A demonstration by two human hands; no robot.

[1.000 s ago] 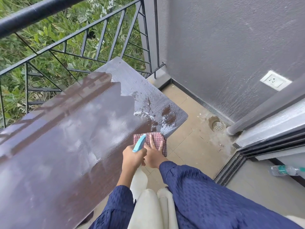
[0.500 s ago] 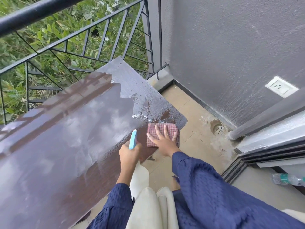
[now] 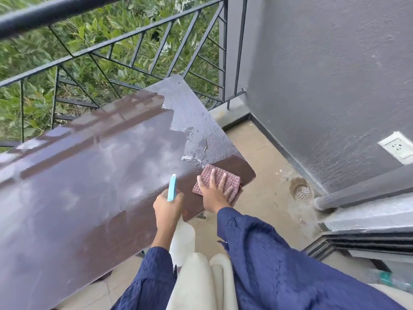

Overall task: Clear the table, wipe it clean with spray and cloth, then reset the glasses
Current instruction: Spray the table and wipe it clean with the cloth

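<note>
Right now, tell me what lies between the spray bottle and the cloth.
Only a bare strip of brown table, seen in the head view; the spray bottle and cloth are apart.

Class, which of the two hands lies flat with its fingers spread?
The right hand, pressing the checked cloth; the left hand grips the blue spray bottle.

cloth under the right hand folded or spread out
Folded, it seems: the cloth is a small thick pad, a second layer peeking out at its near edge under the flat right hand.
</note>
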